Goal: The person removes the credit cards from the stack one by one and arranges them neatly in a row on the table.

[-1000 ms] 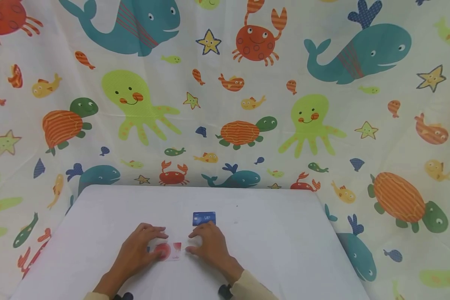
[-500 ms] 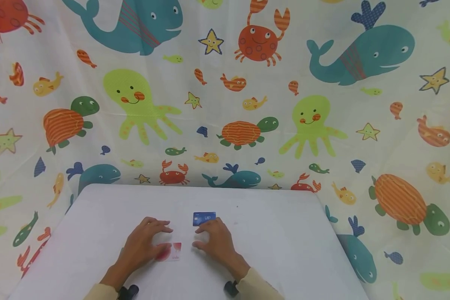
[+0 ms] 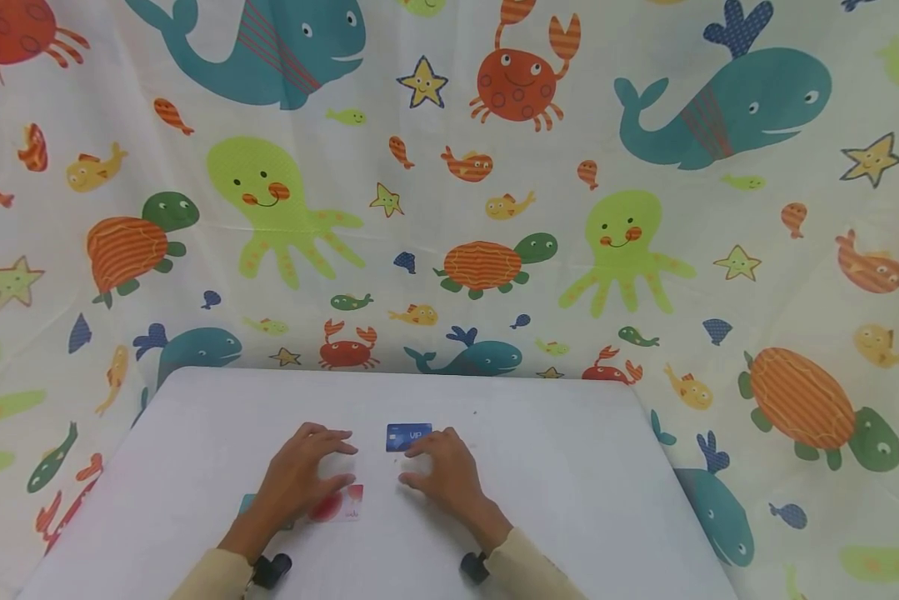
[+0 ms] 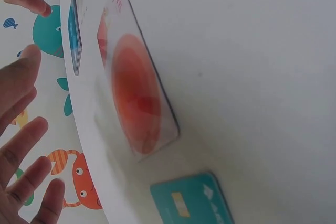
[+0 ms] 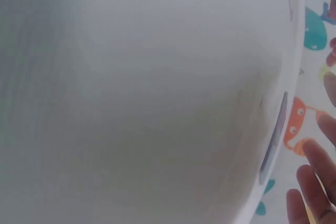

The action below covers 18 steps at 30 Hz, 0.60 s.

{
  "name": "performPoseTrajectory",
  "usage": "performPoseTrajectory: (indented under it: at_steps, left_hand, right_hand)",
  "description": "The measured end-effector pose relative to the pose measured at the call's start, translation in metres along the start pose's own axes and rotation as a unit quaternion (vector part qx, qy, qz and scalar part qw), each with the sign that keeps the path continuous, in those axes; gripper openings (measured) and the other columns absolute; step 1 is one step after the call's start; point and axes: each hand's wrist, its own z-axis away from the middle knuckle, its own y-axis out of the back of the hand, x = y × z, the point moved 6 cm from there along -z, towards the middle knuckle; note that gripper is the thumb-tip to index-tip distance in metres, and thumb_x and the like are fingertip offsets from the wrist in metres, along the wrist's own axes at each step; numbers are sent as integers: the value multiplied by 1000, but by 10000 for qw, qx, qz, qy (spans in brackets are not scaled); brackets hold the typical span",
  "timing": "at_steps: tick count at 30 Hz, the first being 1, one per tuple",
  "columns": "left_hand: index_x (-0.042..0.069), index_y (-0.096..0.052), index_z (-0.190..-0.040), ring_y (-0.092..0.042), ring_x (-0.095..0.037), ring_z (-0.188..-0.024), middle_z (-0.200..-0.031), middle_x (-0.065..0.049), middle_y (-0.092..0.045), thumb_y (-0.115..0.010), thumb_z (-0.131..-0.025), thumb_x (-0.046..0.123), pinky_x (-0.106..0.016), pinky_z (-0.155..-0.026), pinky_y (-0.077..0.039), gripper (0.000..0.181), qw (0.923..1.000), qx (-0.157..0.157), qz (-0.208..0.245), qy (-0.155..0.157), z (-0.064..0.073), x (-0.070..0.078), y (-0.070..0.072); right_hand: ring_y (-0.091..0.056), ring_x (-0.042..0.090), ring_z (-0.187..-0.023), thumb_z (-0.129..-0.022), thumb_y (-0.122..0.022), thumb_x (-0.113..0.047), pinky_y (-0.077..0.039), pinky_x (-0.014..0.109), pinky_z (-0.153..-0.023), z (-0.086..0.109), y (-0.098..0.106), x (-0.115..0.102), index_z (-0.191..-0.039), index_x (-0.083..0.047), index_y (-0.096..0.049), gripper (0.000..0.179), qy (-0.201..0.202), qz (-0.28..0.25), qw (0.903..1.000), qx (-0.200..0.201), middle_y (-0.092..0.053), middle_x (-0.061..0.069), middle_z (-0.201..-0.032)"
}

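Observation:
On the white table lies a white card with red circles [image 3: 347, 504], also large in the left wrist view [image 4: 136, 95]. Behind it is a blue card marked VIP [image 3: 404, 437]; seen from the side in the left wrist view, it looks like a small stack [image 4: 75, 38]. A teal card [image 4: 190, 203] lies nearer the left wrist, mostly hidden under that arm in the head view. My left hand [image 3: 299, 471] hovers over the red-circled card, fingers loosely bent, holding nothing. My right hand [image 3: 449, 471] is beside the VIP card, its fingertips covering that card's corner, also without anything in its grasp.
The white table [image 3: 569, 483] ends at a cloth backdrop [image 3: 419, 208] printed with sea animals. Dark wrist cameras sit at both cuffs, the left one [image 3: 272, 571] and the right one [image 3: 475, 568]. Table surface stretches to either side of the hands.
Both hands have drifted to the right, the left one also a little farther forward. More of the teal card shows beside the left wrist. The cards have stayed in place.

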Motion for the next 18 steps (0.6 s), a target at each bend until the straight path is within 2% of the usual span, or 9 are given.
performPoseTrajectory:
  at_steps: [10,18]
  left_hand:
    - [27,-83,-114,-63,-20,-119,-130,5,-76,-97,-76,33,-48,-96,-62,40,10000,-52,8,-84,-9,6,-4]
    - [25,-82,-116,-62,-22,-121,-132,2,-76,-97,-77,33,-49,-96,-62,42,9999,-108,-34,-121,-17,10,-8]
  right_hand:
    - [-61,12,-103,-82,-93,-37,-58,29,-89,-2,8,12,-108,-24,-82,31,-4,-55,9999,132,-79,-7,-111]
    - [-61,12,-105,-84,-93,-35,-59,33,-92,-6,14,22,-107,-24,-82,28,-267,-207,9993,145,-78,-6,-111]
